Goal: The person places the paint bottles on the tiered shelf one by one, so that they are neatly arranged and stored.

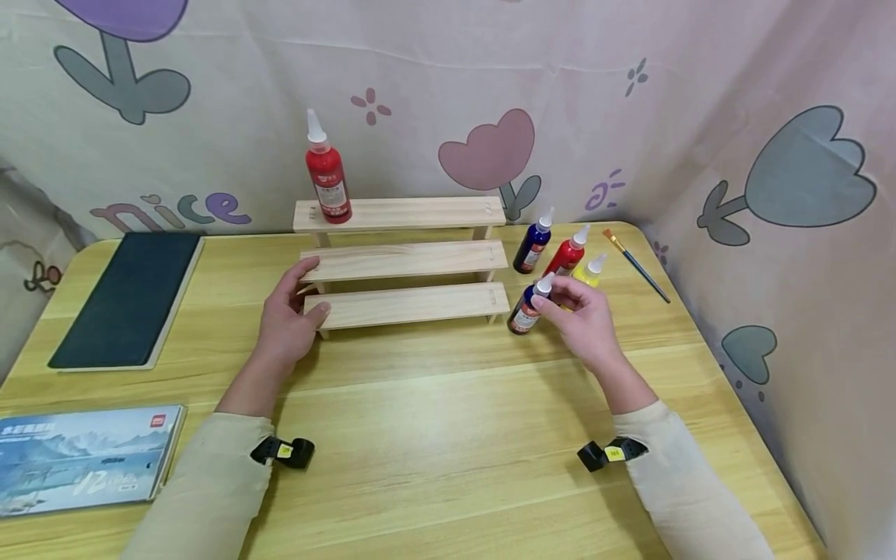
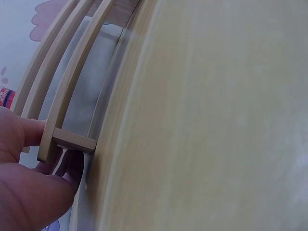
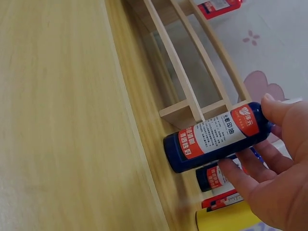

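Observation:
A three-tier wooden shelf [image 1: 406,260] stands against the back curtain, with a large red bottle [image 1: 329,183] upright at the left of its top tier. My left hand [image 1: 287,323] grips the shelf's left end; in the left wrist view its fingers [image 2: 73,166] curl around the tier's end. With thumb and fingers, my right hand [image 1: 582,317] pinches a dark blue bottle [image 3: 216,137] near its white nozzle, just off the shelf's right end. Behind that hand are another blue bottle [image 1: 533,245], a smaller red bottle [image 1: 565,255] and a yellow bottle [image 1: 590,271], partly hidden.
A paintbrush [image 1: 637,264] lies at the table's right back. On the left are a dark notebook [image 1: 129,299] and, nearer me, a flat pack with a blue landscape cover [image 1: 87,459]. The patterned curtain [image 1: 406,70] hangs right behind the table [image 1: 434,435].

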